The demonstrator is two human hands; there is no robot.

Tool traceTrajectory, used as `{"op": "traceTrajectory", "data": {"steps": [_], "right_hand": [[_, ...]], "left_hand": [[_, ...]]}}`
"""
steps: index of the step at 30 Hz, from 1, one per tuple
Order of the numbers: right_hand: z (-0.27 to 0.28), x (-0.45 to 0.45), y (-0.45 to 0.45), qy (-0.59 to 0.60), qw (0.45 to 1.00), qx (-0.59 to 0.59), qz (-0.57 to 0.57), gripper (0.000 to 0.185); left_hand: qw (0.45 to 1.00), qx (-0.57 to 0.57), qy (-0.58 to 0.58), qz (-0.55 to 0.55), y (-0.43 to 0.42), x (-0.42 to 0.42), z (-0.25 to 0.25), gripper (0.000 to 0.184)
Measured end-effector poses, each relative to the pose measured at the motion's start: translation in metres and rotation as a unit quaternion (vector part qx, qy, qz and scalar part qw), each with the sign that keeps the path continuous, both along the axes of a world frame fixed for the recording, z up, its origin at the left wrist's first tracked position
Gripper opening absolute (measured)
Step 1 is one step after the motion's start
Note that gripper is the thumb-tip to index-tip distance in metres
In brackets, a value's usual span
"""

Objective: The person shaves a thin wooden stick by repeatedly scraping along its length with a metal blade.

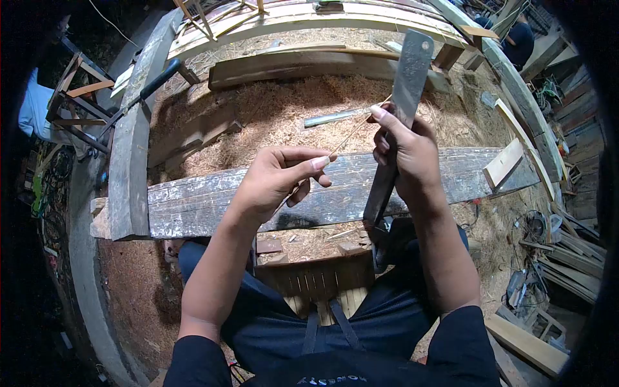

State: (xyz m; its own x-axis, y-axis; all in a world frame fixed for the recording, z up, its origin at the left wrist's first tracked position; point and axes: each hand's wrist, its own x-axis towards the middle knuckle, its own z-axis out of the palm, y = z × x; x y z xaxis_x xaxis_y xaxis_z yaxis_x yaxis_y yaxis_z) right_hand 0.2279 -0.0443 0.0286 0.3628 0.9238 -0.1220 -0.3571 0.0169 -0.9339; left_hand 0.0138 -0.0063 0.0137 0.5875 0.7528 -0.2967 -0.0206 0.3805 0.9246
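My left hand [271,180] pinches a thin wooden strip [348,138] between thumb and forefinger. The strip slants up and right to a broad-bladed knife [412,71]. My right hand [412,151] is closed around that knife, which is tilted with its blade up; a hole shows near its squared end. Its dark lower part points down past my palm. My right thumb lies at the blade near the strip's upper end; whether it presses the strip is unclear. Both hands are above a worn, paint-spotted plank [193,206] that crosses in front of my knees.
Shavings [277,109] cover the ground beyond the plank. A flat metal-looking bar [335,118] and a thick beam [303,68] lie there. A grey post [129,168] meets the plank's left end; a small wood block [504,164] rests at its right. Another person [519,42] is at far right.
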Motion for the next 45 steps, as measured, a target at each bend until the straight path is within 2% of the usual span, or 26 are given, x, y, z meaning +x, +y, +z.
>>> {"op": "traceTrajectory", "data": {"steps": [7,15,18,21,22,25,27,28,29,31,33,37,39,40,43,45], "right_hand": [[0.006,0.009,0.001,-0.008,0.999,0.05,-0.017,0.009],[0.004,0.004,0.003,-0.028,0.996,0.073,-0.044,0.019],[-0.006,0.0,0.0,-0.162,0.983,0.071,-0.051,0.021],[-0.022,-0.007,-0.002,-0.208,0.972,0.109,0.015,0.028],[-0.022,-0.009,-0.006,-0.223,0.968,0.105,0.038,0.036],[-0.033,-0.014,-0.007,-0.255,0.959,0.124,0.026,0.037],[-0.033,-0.023,-0.01,-0.232,0.96,0.156,0.016,0.038],[-0.03,-0.024,-0.012,-0.337,0.922,0.188,0.022,0.037],[-0.027,-0.028,-0.013,-0.398,0.89,0.22,0.019,0.034],[-0.02,-0.036,-0.015,-0.511,0.811,0.284,-0.004,0.042],[-0.015,-0.037,-0.023,-0.554,0.799,0.229,0.048,0.045],[-0.018,-0.042,-0.02,-0.523,0.806,0.278,0.01,0.039],[-0.016,-0.042,-0.019,-0.524,0.793,0.311,0.002,0.027],[-0.015,-0.042,-0.019,-0.525,0.793,0.311,0.002,0.027],[-0.014,-0.041,-0.022,-0.521,0.789,0.325,0.024,0.022],[-0.015,-0.04,-0.022,-0.506,0.798,0.327,0.019,0.022]], "left_hand": [[0.999,0.023,0.026,-0.016,0.004,-0.005,-0.001,0.029],[0.996,0.076,0.002,0.038,0.007,-0.009,-0.007,0.025],[0.995,0.064,-0.009,0.074,0.008,-0.009,-0.006,0.025],[0.993,0.059,-0.04,0.092,0.01,-0.011,-0.003,0.025],[0.993,0.053,-0.053,0.091,0.011,-0.012,-0.005,0.026],[0.993,0.031,-0.072,0.093,0.01,-0.013,-0.001,0.028],[0.992,0.038,-0.068,0.096,0.008,-0.013,0.001,0.031],[0.991,0.031,-0.09,0.092,0.009,-0.013,-0.001,0.032],[0.989,0.023,-0.112,0.089,0.009,-0.014,-0.001,0.034],[0.988,0.017,-0.123,0.09,0.009,-0.016,-0.002,0.028],[0.987,0.01,-0.137,0.082,0.01,-0.02,-0.007,0.02],[0.99,-0.006,-0.123,0.063,0.011,-0.024,-0.008,0.018],[0.976,-0.033,-0.193,0.092,0.009,-0.023,-0.009,0.01],[0.976,-0.033,-0.194,0.092,0.009,-0.023,-0.009,0.01],[0.977,-0.06,-0.178,0.101,0.008,-0.023,-0.006,0.013],[0.968,-0.097,-0.216,0.081,0.008,-0.021,0.001,0.022]]}}
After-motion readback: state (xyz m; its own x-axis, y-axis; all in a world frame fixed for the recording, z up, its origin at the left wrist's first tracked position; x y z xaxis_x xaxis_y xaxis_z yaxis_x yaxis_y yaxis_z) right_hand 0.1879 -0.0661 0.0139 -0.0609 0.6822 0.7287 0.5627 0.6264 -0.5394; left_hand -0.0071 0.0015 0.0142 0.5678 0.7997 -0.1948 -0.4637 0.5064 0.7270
